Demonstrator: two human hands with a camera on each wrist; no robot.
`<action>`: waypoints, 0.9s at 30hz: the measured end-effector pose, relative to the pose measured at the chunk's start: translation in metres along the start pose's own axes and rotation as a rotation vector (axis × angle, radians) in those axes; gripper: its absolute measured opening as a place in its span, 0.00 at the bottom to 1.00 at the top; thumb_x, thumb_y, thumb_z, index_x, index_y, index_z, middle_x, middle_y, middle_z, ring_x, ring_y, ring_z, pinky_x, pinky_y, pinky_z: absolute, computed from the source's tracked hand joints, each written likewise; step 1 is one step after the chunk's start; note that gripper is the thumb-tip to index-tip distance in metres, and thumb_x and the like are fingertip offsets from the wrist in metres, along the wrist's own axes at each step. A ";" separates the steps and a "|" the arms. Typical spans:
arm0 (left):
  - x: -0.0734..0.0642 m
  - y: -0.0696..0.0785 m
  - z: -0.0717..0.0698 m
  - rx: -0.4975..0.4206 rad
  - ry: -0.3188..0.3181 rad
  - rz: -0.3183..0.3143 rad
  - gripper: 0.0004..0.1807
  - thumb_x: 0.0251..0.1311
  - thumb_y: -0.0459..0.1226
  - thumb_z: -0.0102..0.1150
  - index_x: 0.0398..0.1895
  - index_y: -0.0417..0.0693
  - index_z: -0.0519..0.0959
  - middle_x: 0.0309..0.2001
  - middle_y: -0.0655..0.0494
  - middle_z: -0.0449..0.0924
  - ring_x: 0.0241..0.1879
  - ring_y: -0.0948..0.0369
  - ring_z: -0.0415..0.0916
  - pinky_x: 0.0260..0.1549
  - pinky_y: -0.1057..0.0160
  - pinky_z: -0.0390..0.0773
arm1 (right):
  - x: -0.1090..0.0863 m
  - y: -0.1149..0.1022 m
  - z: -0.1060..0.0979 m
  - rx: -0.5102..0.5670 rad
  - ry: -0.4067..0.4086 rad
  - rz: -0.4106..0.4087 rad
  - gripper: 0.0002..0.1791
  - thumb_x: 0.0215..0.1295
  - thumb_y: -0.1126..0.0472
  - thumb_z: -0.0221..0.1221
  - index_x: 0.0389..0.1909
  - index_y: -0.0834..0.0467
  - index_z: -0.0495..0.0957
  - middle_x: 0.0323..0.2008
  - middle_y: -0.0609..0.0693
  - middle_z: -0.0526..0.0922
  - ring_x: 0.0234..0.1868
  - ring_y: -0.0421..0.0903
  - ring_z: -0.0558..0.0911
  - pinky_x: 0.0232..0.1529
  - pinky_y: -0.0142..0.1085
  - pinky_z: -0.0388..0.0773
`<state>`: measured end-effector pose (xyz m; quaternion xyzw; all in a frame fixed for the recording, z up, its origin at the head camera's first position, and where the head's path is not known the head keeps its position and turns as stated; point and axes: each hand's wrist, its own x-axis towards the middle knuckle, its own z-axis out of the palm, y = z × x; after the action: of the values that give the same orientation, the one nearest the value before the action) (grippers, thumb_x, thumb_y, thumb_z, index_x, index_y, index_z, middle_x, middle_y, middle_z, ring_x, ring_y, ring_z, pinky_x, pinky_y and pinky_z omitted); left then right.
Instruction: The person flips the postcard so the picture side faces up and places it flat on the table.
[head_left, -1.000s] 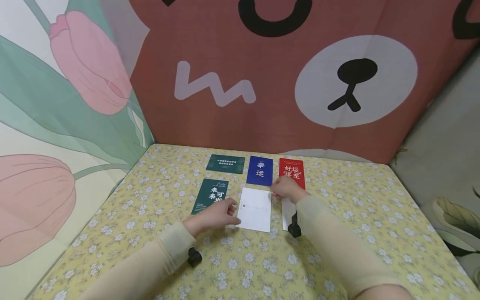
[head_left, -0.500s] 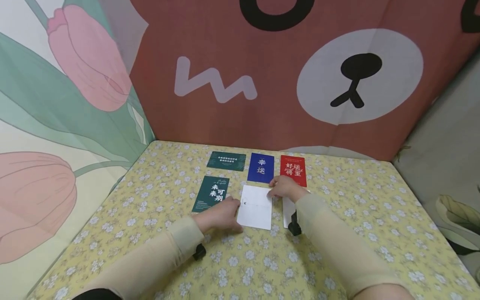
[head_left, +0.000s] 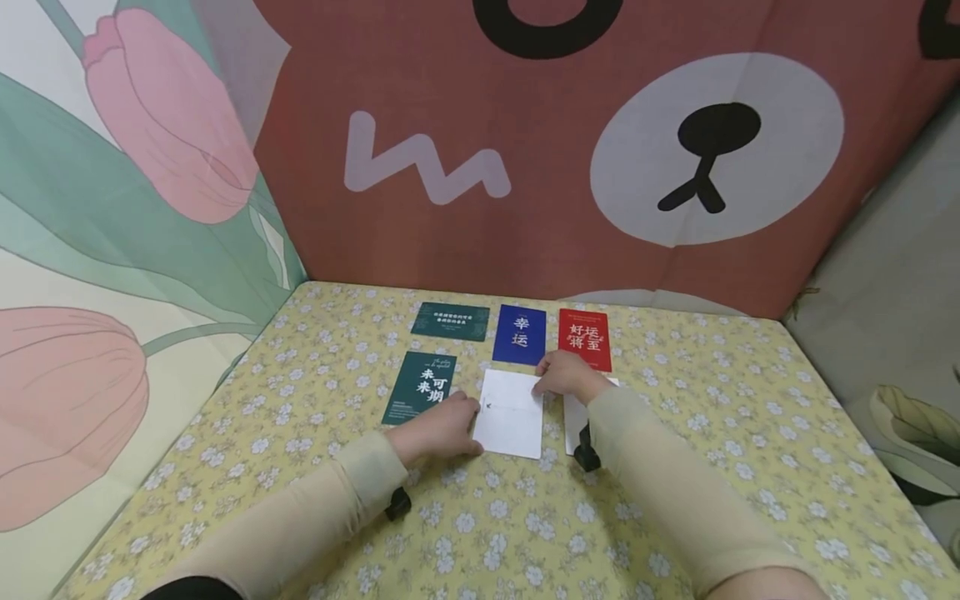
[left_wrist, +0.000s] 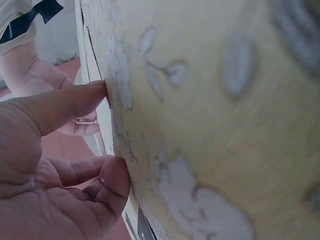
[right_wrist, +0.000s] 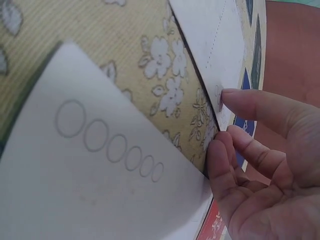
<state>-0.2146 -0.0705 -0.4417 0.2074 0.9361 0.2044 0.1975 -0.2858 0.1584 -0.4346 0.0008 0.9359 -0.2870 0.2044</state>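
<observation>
- Left grip (head_left: pixel 441 428): half open, tips touching middle card (head_left: pixel 512 417); drifting outward could nudge green card (head_left: pixel 417 383).
- Middle card: flat on counter (head_left: pixel 465 523); uneven pushing could skew it.
- Right grip (head_left: pixel 570 374): half open, tips touching middle card; pulling back could drag right card (head_left: pixel 573 422).

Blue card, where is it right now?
In the head view, the blue card lies in the back row, right of a green card and left of the red card.

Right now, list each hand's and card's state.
Middle white card, white side up
Left hand, touching that card's left edge
Right hand, touching that card's right edge
Right white card, white side up, partly hidden
Blue card, lettering up
Red card, lettering up
Upper green card, lettering up
Lower green card, lettering up, partly hidden
</observation>
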 end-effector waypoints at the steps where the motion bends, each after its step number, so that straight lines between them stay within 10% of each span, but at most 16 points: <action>1: 0.000 0.000 0.000 0.006 0.001 0.003 0.33 0.55 0.41 0.78 0.60 0.33 0.78 0.44 0.49 0.75 0.39 0.58 0.73 0.50 0.56 0.80 | 0.000 0.000 0.000 -0.004 -0.003 0.000 0.14 0.60 0.61 0.73 0.42 0.61 0.80 0.37 0.53 0.80 0.39 0.49 0.77 0.41 0.39 0.75; 27: -0.002 -0.002 0.003 0.041 0.022 0.048 0.33 0.55 0.42 0.78 0.59 0.32 0.78 0.42 0.51 0.74 0.38 0.59 0.72 0.48 0.57 0.79 | -0.003 -0.008 0.006 -0.096 -0.019 0.002 0.20 0.58 0.60 0.75 0.46 0.63 0.78 0.40 0.54 0.80 0.41 0.51 0.76 0.43 0.42 0.76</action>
<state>-0.2124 -0.0717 -0.4444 0.2314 0.9370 0.1923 0.1778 -0.2815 0.1490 -0.4342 -0.0107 0.9466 -0.2414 0.2134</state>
